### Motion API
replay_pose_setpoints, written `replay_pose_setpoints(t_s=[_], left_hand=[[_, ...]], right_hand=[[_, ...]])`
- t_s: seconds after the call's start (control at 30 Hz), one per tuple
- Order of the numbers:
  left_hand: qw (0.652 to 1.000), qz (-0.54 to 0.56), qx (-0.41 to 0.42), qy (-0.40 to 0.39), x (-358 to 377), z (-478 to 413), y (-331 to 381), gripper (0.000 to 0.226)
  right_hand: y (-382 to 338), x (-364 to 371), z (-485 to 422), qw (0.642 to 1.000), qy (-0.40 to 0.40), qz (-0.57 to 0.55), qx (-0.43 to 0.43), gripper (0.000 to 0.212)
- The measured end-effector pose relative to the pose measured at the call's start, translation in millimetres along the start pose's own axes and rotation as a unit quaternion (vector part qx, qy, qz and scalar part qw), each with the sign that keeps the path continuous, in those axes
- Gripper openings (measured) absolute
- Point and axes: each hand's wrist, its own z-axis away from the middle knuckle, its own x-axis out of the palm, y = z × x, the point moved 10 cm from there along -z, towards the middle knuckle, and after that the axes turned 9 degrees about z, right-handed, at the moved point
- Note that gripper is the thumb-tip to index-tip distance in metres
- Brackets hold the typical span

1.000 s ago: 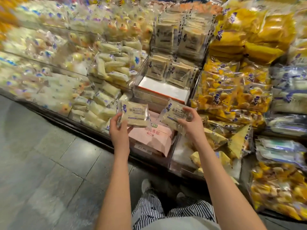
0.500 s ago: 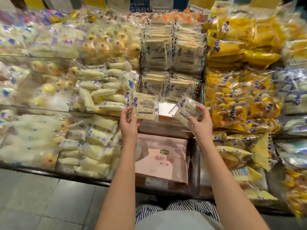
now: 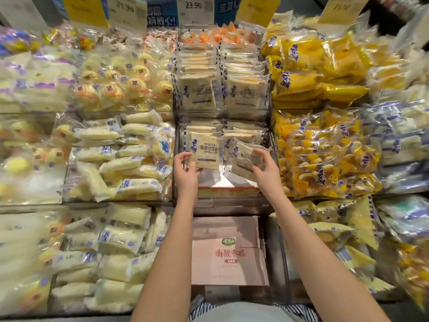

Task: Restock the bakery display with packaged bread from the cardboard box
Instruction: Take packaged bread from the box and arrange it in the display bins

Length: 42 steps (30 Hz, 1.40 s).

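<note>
Head view is showing both hands working over the middle bin (image 3: 228,189) of the display. The left hand (image 3: 185,174) is pinching a flat packet of sliced bread (image 3: 206,152) by its lower left corner, holding it upright with the label facing the person. The right hand (image 3: 267,175) is gripping a second packet (image 3: 246,159) along its right edge, and this one is tilting toward the left hand. Just beyond the fingertips, matching packets (image 3: 241,135) are standing in two rows, and bare bin floor is showing directly beneath both hands. The cardboard box (image 3: 228,249) is lying nearer the person than the hands, between the forearms and one tier lower.

The step in hand is looking like seating both packets at the front of those rows. Doing it well is calling for straightening the right packet first, then lowering each bottom edge onto the bare floor and leaning it back against its row, labels facing out. Pinching only the wrapper edges is sparing the soft slices. The right wrist is passing close to the yellow bags (image 3: 325,154) beside it, so a snag there is possible.
</note>
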Motion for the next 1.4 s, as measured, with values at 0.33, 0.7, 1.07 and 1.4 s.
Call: replay_pose_setpoints(t_s=[0.33,0.7,1.07,1.4], left_hand=[[0.957,-0.288,0.014,-0.030,20.8,-22.3,-12.0,0.039],[0.869,-0.476,0.108,-0.079,52.3,-20.4,-32.5,0.109],[0.844,-0.504,0.138,-0.121,76.4,-15.5,-31.6,0.112],[0.853,-0.482,0.189,-0.059,62.2,-30.5,-17.0,0.101]], right_hand=[[15.5,27.0,-32.8,0.990,-0.017,0.140,-0.019,0.085],[1.0,37.2,-45.2,0.916,0.046,0.381,-0.115,0.095],[-9.8,49.7,-41.2,0.858,0.073,0.463,-0.209,0.095],[-19.7,70.2,-42.0,0.816,0.073,0.508,-0.265,0.102]])
